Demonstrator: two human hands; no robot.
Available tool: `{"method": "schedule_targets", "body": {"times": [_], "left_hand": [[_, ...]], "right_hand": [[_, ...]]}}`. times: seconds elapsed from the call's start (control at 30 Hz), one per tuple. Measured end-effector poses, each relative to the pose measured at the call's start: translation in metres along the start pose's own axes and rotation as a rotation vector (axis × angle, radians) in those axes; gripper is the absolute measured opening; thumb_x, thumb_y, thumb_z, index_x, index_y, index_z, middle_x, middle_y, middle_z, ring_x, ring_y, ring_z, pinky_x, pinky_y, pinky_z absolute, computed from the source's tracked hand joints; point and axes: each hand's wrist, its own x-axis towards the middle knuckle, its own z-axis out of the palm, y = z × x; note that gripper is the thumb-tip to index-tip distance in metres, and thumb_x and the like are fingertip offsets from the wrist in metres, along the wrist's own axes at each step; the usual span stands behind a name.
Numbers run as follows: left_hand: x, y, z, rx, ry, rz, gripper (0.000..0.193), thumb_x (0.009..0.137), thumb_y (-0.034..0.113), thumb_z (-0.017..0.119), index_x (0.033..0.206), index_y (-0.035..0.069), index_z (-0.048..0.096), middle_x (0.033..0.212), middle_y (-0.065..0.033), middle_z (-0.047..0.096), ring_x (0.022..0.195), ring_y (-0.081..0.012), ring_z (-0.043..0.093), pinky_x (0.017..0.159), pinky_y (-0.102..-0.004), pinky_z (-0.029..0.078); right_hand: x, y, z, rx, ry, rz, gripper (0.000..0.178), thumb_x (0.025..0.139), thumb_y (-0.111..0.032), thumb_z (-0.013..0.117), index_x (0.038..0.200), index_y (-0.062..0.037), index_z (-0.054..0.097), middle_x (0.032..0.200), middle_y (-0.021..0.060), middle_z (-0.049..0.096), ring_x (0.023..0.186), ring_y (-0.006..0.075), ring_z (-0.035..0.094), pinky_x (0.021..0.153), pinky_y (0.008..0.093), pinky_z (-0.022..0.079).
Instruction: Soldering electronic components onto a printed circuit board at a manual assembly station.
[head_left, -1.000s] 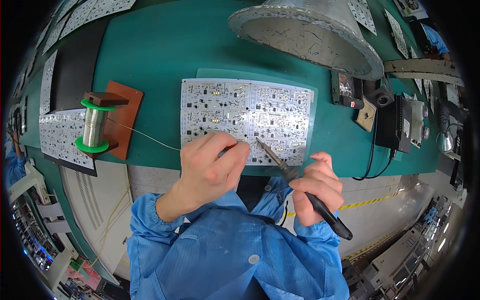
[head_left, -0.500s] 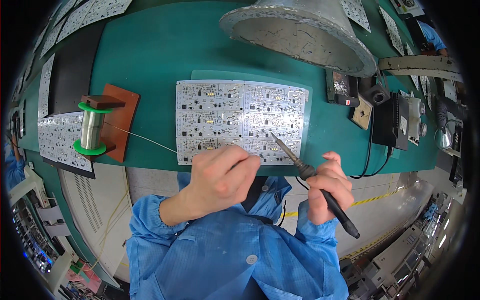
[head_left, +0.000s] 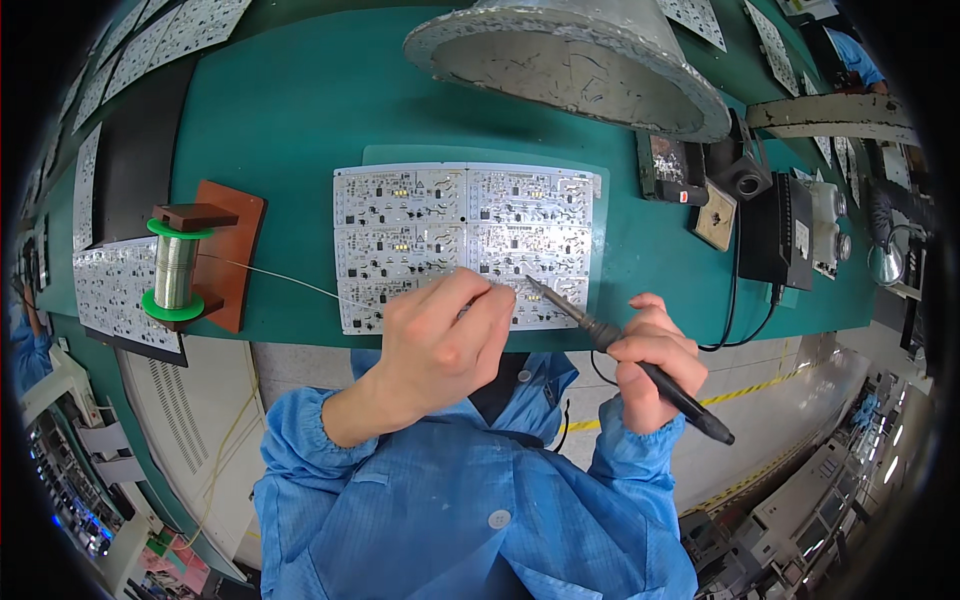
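Note:
A white circuit board panel (head_left: 400,212), split into several equal sections with small parts, lies on the green mat in front of me. Over its near edge is my left hand (head_left: 435,335), fingers pinched around thin solder wire (head_left: 270,272) that runs from the spool (head_left: 177,270) at the left. My right hand (head_left: 655,365) grips a soldering iron (head_left: 600,330) by its black handle. The iron's tip points down at the board's right half, close to my left fingertips. Whether it touches the board, I cannot tell. My left fingers hide the wire's end.
A wide metal fume hood (head_left: 570,75) hangs beyond the board. To the right stand an iron holder (head_left: 740,165), a tip-cleaning sponge (head_left: 714,217) and a black box (head_left: 775,235) with cables. The spool sits on a brown stand (head_left: 232,260); more boards (head_left: 120,290) lie at far left.
My left hand has moved forward over the board, nearer the iron's tip. The iron lies at a flatter angle, its tip slightly closer to me. The whole view has shifted a little.

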Motion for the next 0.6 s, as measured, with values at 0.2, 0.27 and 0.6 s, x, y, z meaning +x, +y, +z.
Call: {"method": "schedule_targets", "body": {"times": [0.2,0.27,0.6], "left_hand": [[0.000,-0.001,0.001,0.035,-0.027,-0.014,0.016,0.066,-0.001,0.068,0.080,0.005,0.064,0.071,-0.0033,0.051,0.057,-0.0176,0.057,0.046,-0.0288,0.043],[0.000,-0.001,0.001,0.054,-0.039,0.001,0.015,0.066,-0.001,0.068,0.080,0.005,0.064,0.071,-0.0033,0.051,0.056,-0.0175,0.057,0.046,-0.0291,0.043],[0.002,0.001,0.000,0.063,-0.039,0.000,0.015,0.066,-0.001,0.068,0.079,0.004,0.064,0.071,-0.0036,0.050,0.057,-0.0176,0.057,0.046,-0.0293,0.044]], "right_hand": [[0.014,0.009,-0.010,0.146,-0.086,0.067,0.015,0.066,-0.011,0.065,0.075,0.0005,0.066,0.058,0.0062,0.054,0.057,0.0208,0.049,0.076,0.0432,0.044],[0.022,0.013,-0.014,0.192,-0.142,0.097,0.018,0.059,-0.007,0.060,0.074,0.0014,0.066,0.059,0.0080,0.056,0.057,0.0224,0.049,0.075,0.0430,0.044],[0.053,0.029,-0.030,0.277,-0.341,0.127,0.023,0.058,-0.017,0.059,0.071,0.0012,0.065,0.063,0.0093,0.060,0.061,0.0225,0.046,0.078,0.0461,0.041]]}}
